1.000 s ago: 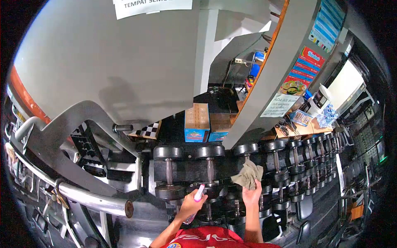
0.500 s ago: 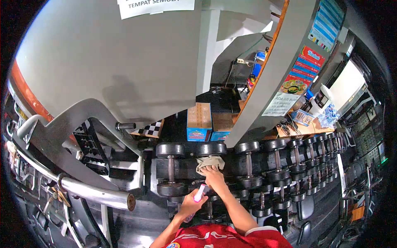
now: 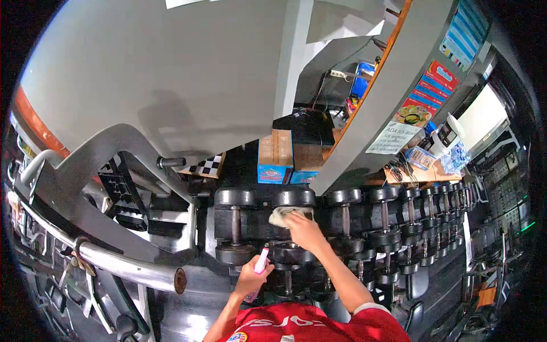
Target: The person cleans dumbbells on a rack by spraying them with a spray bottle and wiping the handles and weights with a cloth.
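A beige cloth lies against the handle area of a black dumbbell in the upper row of a rack. My right hand is closed on this cloth, just below the dumbbell's far head. Lower and to the left, my left hand grips a spray bottle with a pink and white top, near the dumbbell's near head. The bottle's body is mostly hidden by the fingers. Another dumbbell sits left of the cloth.
More dumbbells run off to the right in two rows. A grey machine frame with a chrome tube stands on the left. Cardboard boxes are behind the rack, beside a grey pillar. A wooden table holds cables and packs.
My right hand has moved slightly right and up with the cloth. My left hand and the bottle have shifted left. More of the dumbbell's near head shows. The camera view has shifted a little.
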The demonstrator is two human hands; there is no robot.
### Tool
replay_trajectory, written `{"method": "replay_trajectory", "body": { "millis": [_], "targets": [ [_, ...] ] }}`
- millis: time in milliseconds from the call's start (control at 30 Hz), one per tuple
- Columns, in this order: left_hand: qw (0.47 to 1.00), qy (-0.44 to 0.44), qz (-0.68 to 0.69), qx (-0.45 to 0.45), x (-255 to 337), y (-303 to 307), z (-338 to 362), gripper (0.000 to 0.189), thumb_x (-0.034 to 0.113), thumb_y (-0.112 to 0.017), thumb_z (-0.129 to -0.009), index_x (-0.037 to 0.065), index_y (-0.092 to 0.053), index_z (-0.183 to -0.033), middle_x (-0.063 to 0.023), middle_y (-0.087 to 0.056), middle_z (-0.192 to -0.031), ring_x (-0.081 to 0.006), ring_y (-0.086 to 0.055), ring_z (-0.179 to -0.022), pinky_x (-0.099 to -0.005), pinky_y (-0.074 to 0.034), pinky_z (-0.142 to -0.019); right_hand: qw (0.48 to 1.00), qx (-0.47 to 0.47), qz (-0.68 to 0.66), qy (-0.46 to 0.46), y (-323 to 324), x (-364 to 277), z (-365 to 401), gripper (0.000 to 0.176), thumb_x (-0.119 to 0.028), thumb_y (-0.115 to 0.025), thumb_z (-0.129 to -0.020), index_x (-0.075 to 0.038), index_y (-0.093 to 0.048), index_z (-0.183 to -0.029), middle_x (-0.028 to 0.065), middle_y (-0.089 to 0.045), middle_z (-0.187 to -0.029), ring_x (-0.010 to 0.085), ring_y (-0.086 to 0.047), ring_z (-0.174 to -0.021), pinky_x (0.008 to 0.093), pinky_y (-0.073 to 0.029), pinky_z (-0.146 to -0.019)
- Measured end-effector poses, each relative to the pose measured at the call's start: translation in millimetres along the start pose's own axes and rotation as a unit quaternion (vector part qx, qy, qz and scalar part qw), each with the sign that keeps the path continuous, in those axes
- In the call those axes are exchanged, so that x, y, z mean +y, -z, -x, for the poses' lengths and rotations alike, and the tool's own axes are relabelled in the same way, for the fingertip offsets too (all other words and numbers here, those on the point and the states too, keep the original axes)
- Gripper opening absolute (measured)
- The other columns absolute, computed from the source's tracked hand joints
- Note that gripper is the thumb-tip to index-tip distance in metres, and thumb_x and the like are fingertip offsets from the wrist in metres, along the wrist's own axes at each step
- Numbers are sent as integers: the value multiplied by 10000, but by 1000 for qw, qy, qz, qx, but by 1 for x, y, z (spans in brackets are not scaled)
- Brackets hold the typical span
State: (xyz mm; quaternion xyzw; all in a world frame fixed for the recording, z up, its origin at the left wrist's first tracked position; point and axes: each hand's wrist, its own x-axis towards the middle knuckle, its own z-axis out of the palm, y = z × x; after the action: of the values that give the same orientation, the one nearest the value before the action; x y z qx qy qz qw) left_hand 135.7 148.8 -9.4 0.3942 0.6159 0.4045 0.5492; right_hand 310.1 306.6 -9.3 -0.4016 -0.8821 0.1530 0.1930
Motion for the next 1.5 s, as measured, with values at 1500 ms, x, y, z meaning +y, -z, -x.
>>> {"method": "replay_trajectory", "body": {
  "millis": [1500],
  "targets": [
    [1000,26,7,4,-5,17,-2,220,151,-686,-802,40,-572,-953,4,-567,-701,-62,-531,-551,-234,-465,-476,903,-234,-113,-342,21,74,40,411,-359,-497,-877,-95,-508,-1192,238,-577,-1104,430,-545,-1009,464,-450,-839]
  ]
}}
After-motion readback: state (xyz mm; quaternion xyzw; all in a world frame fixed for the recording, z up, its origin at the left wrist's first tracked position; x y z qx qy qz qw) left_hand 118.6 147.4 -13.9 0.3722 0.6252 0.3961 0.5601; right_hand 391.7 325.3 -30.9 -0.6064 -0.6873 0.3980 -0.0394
